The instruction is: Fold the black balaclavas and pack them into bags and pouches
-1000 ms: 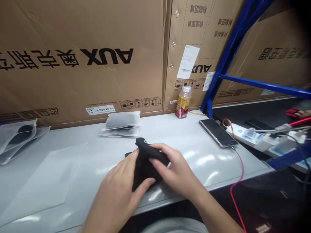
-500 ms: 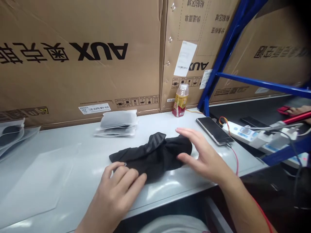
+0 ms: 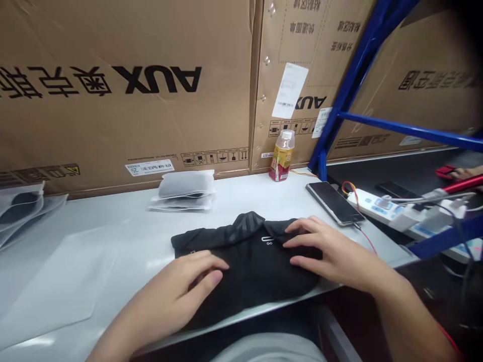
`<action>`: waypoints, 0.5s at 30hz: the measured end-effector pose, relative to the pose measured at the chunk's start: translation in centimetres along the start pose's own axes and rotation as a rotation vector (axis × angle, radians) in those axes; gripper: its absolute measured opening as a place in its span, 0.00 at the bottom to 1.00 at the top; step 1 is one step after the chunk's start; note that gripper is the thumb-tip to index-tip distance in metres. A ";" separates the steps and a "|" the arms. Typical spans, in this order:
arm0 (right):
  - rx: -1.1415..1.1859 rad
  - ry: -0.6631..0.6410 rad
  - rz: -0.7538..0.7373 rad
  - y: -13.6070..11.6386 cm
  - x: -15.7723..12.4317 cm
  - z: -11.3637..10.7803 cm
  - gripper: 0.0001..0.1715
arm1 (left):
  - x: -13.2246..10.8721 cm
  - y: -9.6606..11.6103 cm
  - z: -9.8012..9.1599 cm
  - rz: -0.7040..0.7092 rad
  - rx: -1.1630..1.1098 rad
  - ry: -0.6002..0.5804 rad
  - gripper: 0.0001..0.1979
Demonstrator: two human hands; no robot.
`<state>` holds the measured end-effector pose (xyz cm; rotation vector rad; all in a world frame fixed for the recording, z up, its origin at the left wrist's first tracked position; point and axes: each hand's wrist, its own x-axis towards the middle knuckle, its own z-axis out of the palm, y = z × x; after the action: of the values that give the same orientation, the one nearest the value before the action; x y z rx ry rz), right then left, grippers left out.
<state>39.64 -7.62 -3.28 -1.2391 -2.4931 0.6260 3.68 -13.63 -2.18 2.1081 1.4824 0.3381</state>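
A black piece of fabric [image 3: 249,271] with small white marks lies spread on the table, its far edge bunched and its near side reaching the table's front edge. My left hand [image 3: 184,289] rests on its left part, fingers extended and lying over the cloth. On the right part lies my right hand [image 3: 320,249], with fingers spread and flat on the fabric. Neither hand grips anything that I can see. What kind of cloth item it is does not show clearly.
White pouches [image 3: 184,191] are stacked behind the fabric. A flat translucent bag [image 3: 60,281] lies at left, near more bags [image 3: 22,206] with dark contents. At right are a drink bottle [image 3: 282,156], a phone [image 3: 335,202], power strips [image 3: 377,206] and a blue frame [image 3: 332,130]. Cartons [image 3: 124,125] stand behind.
The black fabric has been opened out toward me and now covers more of the table, showing a white mark. My right hand has come down onto it; my left has flattened.
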 end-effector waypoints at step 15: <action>-0.309 0.353 -0.029 -1.4 3.7 4.6 0.31 | 6.0 0.5 0.1 0.006 0.505 0.138 0.40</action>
<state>34.52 -6.60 -6.35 -1.2820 -2.3548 0.0048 6.33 -8.27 -2.55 2.5178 1.7866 0.1173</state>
